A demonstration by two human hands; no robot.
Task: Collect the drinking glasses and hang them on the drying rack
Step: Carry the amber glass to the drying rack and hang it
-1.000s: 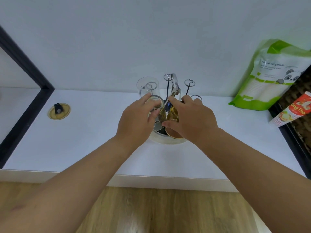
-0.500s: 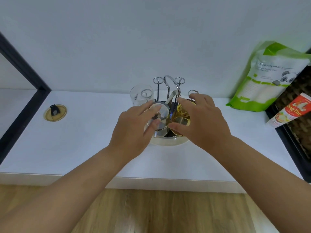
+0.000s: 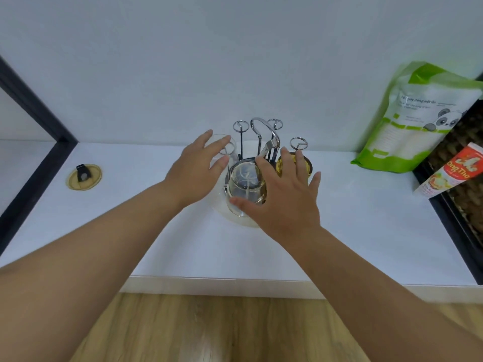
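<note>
Centrally, on the white counter (image 3: 339, 231), stands a chrome wire drying rack with ring-topped pegs and a round pale base tray (image 3: 257, 131).

Item one: a clear drinking glass (image 3: 244, 184), inverted on the peg at the rack's 6 o'clock, nearest the person.

Item two: an amber-tinted drinking glass (image 3: 308, 167), inverted at the rack's 3 o'clock, partly hidden by fingers.

Item three: a second clear drinking glass (image 3: 230, 150), at the rack's 9 o'clock, behind the left fingers; whether it sits on a peg cannot be told.

Left hand (image 3: 198, 171): fingers spread wide, gripping nothing, fingertips in front of the glass at 9 o'clock; contact cannot be told.

Right hand (image 3: 285, 194): fingers splayed, enclosing nothing; thumb lies against the lower rim of the near clear glass, fingers reach over the amber one.

Three ring pegs at the rack's 11, 1 and 2 o'clock stand bare.

Elsewhere on the counter: a round amber lid with a black tab (image 3: 83, 176), well apart at 9 o'clock; a green-and-white pouch with a panda picture (image 3: 413, 121), leaning on the wall at 2 o'clock; a red-and-white carton (image 3: 454, 173) at 3 o'clock.
</note>
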